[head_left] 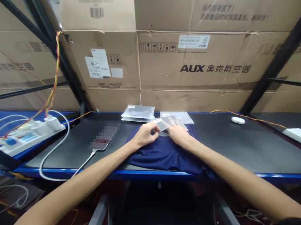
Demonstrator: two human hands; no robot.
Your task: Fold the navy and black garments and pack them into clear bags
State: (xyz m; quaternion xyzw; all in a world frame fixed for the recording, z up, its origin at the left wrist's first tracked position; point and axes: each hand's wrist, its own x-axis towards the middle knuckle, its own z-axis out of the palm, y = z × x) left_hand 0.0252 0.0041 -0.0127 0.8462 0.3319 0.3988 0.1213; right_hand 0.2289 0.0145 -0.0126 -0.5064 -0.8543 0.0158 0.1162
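A clear plastic bag [166, 122] with a small white label is held slantwise between my two hands, over a dark blue cloth [160, 155]. Thumb and fingers of my left hand [147, 134] pinch the bag's near left side. My right hand [179, 134] grips its right part; the fingertips are partly covered by the see-through film. Spread over the table's front edge, the cloth lies in soft folds under both wrists. Just behind my hands are a stack of clear bags [137, 113] on the left and another labelled clear bag [188, 117] on the right.
A phone [104, 143] with a white charging cable [52, 147] rests left on the black tabletop [230, 144]. Power strips [31, 137] stand at the left, with another power strip [299, 135] far right. A white earbud case [238, 120] sits near the cardboard wall [193, 81].
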